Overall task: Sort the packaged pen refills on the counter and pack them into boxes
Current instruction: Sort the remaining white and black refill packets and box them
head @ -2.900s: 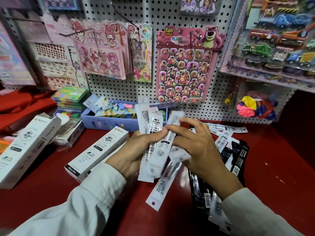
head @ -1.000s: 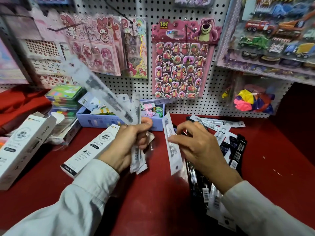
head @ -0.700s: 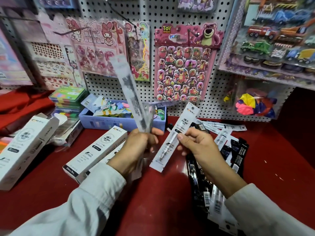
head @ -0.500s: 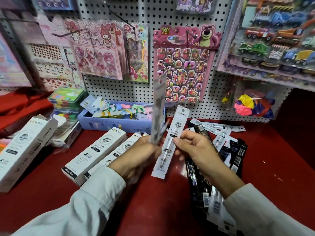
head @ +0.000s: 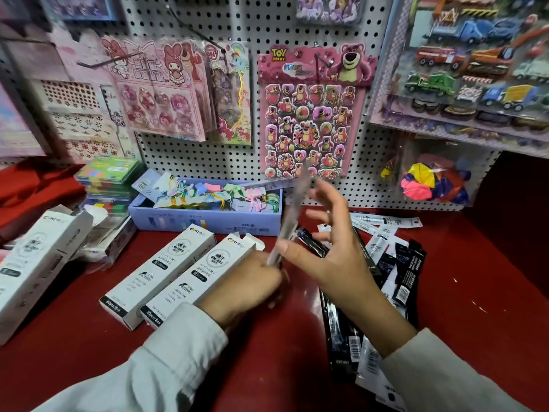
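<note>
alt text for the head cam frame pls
Left hand grips blurred upright refill packets while the open right hand hovers beside them. White boxes lie left on the red counter; black and white packets pile right.

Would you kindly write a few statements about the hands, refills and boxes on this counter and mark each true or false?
1. The left hand grips a bundle of refill packets that stands upward. True.
2. The right hand is clenched in a fist. False: its fingers are spread open.
3. Two white boxes lie side by side left of the left hand. True.
4. The black refill packets lie inside the blue tray. False: they lie on the red counter, right of the hands.
</note>
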`<action>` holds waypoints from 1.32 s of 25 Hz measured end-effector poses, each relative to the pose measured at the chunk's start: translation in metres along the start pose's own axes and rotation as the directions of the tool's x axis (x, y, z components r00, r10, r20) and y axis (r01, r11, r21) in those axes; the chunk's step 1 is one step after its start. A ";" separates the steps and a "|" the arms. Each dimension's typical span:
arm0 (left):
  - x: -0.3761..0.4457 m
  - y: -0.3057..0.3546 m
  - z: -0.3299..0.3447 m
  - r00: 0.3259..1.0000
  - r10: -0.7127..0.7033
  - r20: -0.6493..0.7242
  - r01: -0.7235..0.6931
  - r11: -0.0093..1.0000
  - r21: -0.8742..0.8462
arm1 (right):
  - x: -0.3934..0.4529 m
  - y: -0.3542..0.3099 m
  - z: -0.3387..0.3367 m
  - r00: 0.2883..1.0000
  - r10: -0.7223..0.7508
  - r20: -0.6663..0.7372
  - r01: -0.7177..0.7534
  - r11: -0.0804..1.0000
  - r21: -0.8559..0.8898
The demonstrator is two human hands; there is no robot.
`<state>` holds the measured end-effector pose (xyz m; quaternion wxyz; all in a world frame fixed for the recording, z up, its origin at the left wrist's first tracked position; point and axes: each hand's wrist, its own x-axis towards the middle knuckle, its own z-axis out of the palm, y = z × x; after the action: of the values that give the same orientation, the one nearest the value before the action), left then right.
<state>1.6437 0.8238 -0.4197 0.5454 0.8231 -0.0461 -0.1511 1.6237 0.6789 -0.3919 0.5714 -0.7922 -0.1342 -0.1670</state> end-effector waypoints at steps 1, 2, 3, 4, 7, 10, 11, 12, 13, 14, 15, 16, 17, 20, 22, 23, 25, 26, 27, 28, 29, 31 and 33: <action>-0.001 -0.001 0.002 0.999 0.024 0.024 -0.026 0.998 0.060 | 0.001 -0.004 0.002 0.994 -0.090 -0.056 0.089 0.996 -0.010; -0.002 -0.001 0.003 0.998 0.041 0.042 -0.044 0.996 0.083 | 0.002 -0.006 0.003 0.978 -0.169 -0.121 0.167 0.986 -0.030; -0.002 -0.001 0.004 0.998 0.054 0.042 -0.058 0.994 0.090 | 0.005 -0.007 0.003 0.957 -0.216 -0.192 0.211 0.976 -0.047; -0.002 0.001 0.004 0.997 0.072 0.033 -0.074 0.993 0.087 | 0.008 -0.007 0.001 0.940 -0.217 -0.263 0.215 0.976 -0.036; -0.002 0.004 0.005 0.988 0.147 0.038 -0.148 0.989 0.025 | 0.013 0.004 -0.012 0.943 0.000 -0.334 0.034 0.995 0.097; -0.004 0.006 0.007 0.980 0.186 0.075 -0.186 0.983 -0.015 | 0.010 0.009 -0.013 0.987 0.052 -0.151 -0.036 0.994 0.107; -0.006 0.008 0.009 0.978 0.192 0.075 -0.188 0.981 -0.056 | 0.008 0.006 -0.010 0.993 0.000 -0.118 0.011 0.996 0.089; -0.006 0.009 0.011 0.980 0.191 0.057 -0.183 0.976 -0.114 | 0.007 0.003 -0.008 0.994 -0.051 -0.096 0.058 0.996 0.072; -0.006 0.010 0.013 0.983 0.181 0.023 -0.174 0.969 -0.178 | 0.009 -0.001 -0.007 0.993 -0.088 -0.078 0.093 0.993 0.066; -0.004 0.010 0.013 0.985 0.174 -0.021 -0.174 0.956 -0.234 | 0.011 -0.005 -0.009 0.990 -0.117 -0.080 0.122 0.990 0.069; -0.002 0.010 0.012 0.981 0.178 -0.071 -0.191 0.944 -0.268 | 0.014 -0.008 -0.013 0.983 -0.148 -0.106 0.156 0.986 0.064; 0.000 0.010 0.010 0.975 0.193 -0.111 -0.216 0.937 -0.275 | 0.016 -0.010 -0.019 0.972 -0.189 -0.141 0.194 0.981 0.028; 0.002 0.010 0.008 0.968 0.209 -0.138 -0.240 0.932 -0.273 | 0.016 -0.011 -0.023 0.957 -0.252 -0.145 0.247 0.968 -0.053; 0.002 0.010 0.009 0.954 0.241 -0.177 -0.280 0.928 -0.248 | 0.010 -0.016 -0.019 0.897 -0.438 -0.057 0.399 0.859 -0.321; 0.003 0.010 0.010 0.953 0.255 -0.163 -0.287 0.932 -0.221 | 0.012 -0.022 -0.017 0.896 -0.421 -0.137 0.381 0.891 -0.245; 0.002 0.010 0.009 0.953 0.275 -0.131 -0.297 0.934 -0.199 | 0.016 -0.025 -0.020 0.890 -0.420 -0.179 0.381 0.899 -0.215; 0.001 0.009 0.012 0.943 0.329 -0.047 -0.333 0.931 -0.148 | 0.021 -0.026 -0.026 0.887 -0.438 -0.144 0.401 0.887 -0.229; 0.001 0.009 0.014 0.936 0.350 -0.031 -0.351 0.928 -0.123 | 0.021 -0.025 -0.027 0.897 -0.438 -0.058 0.412 0.878 -0.244; 0.000 0.009 0.016 0.929 0.368 -0.043 -0.371 0.923 -0.108 | 0.020 -0.021 -0.025 0.904 -0.426 0.050 0.425 0.874 -0.235; 0.000 0.010 0.018 0.922 0.378 -0.084 -0.386 0.915 -0.118 | 0.019 -0.016 -0.021 0.907 -0.402 0.129 0.420 0.887 -0.193; 0.002 0.011 0.017 0.916 0.369 -0.159 -0.393 0.905 -0.161 | 0.018 -0.008 -0.018 0.922 -0.367 0.127 0.381 0.916 -0.125; 0.009 0.010 0.009 0.889 0.305 -0.342 -0.412 0.860 -0.303 | 0.022 0.009 -0.021 0.980 -0.181 -0.079 0.181 0.984 -0.004; 0.013 0.007 0.001 0.857 0.265 -0.441 -0.445 0.813 -0.375 | 0.030 0.036 -0.033 0.981 0.043 -0.190 -0.092 0.963 -0.254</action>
<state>1.6560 0.8171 -0.4165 0.7435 0.6574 -0.0612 0.1061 1.6619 0.6365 -0.4008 0.4771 -0.8461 -0.0307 -0.2356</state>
